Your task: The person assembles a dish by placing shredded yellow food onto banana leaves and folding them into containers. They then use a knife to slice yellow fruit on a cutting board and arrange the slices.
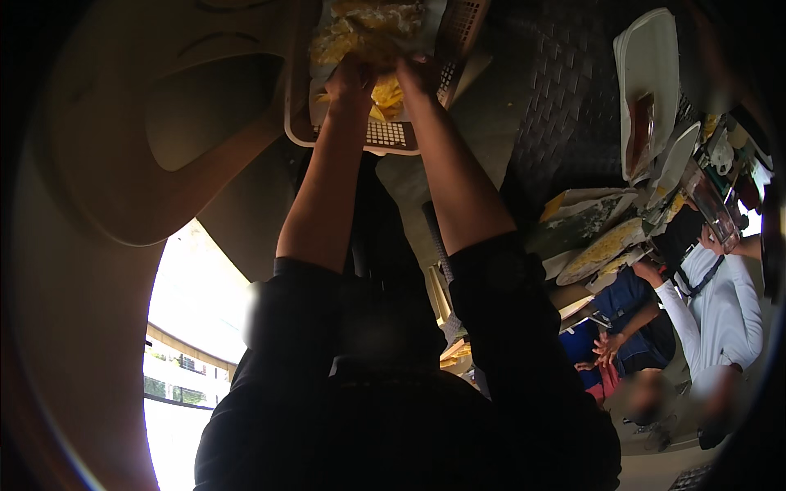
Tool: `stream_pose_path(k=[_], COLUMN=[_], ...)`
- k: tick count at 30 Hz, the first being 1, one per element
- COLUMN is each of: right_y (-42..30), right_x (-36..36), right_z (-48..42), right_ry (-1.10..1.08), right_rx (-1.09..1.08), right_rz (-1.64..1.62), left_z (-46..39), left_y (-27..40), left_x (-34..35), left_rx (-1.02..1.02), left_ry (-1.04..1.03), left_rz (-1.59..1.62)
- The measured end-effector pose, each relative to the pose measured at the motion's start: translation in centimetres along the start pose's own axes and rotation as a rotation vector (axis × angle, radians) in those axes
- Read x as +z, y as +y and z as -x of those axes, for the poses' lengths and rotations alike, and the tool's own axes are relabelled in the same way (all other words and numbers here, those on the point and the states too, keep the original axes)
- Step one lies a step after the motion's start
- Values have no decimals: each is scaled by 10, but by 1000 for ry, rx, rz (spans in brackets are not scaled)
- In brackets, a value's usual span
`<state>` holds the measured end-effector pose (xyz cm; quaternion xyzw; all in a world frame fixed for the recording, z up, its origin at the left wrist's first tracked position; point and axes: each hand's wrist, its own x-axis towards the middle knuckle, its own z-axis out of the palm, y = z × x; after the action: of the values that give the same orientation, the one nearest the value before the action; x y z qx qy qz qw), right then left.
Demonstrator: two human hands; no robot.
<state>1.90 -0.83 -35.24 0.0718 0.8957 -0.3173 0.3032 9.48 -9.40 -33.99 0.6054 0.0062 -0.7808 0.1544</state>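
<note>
At the top of the head view stands a plastic basket (393,147) with perforated walls, lined with pale sheeting. Yellow strips of food (388,95), perhaps peeled fruit or peel, lie in it, with a crumpled yellowish mass (368,30) farther up. My left hand (351,77) and my right hand (419,73) reach into the basket side by side, over the yellow pieces. Both hands have their fingers bent down near a dark yellowish lump between them. Shadow and blur hide the fingertips, so I cannot tell what either hand grips.
A dark woven surface (562,116) lies right of the basket. Beyond it are a white tray (648,86) with a reddish-brown item, a round plate (602,251) of yellow food and other containers. Several people are at the far right. A pale moulded chair (202,190) stands at the left.
</note>
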Motion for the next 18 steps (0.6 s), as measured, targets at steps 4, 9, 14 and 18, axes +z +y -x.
stream_pose_path(k=[4,9,14,18], right_y=[7,9,-35,-6], right_x=[1,8,-13,-3], right_z=[-10,-5,19,-4], right_ry=[-37,-56,-158,-165], right_rx=[60,265,540,400], right_rz=[8,-384,-540,-328], left_z=[6,-15,-15,-2], left_y=[-1,-10,-10,-9], left_x=[12,-3,-9,4], left_rx=[-13,-47,-46,-48], left_ry=[108,-96,-198,-124], left_rz=[-30,49,97,83])
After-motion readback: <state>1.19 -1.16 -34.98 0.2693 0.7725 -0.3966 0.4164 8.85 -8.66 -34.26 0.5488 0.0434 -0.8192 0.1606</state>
